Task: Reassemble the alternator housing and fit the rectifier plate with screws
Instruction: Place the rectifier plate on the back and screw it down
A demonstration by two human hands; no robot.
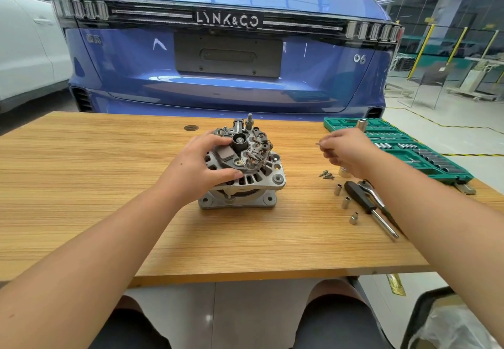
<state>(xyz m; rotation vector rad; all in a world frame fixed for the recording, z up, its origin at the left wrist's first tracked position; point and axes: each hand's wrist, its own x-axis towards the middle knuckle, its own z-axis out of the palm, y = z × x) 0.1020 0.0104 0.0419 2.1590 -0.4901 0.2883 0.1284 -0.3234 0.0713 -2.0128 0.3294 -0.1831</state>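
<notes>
Bright, even daylight-ish shop lighting, soft shadows on the bench (109,185), glare streaks on the blue car (218,89), wide-angle bending at edges.

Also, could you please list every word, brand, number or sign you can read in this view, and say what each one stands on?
"LYNK&CO": white letters on the dark light bar across the blue car's tailgate.
"06": badge on the right of the tailgate.
Small badge on the left of the tailgate: too blurred to read.
Alternator, green socket set case, loose sockets and ratchet: no legible markings.
</notes>
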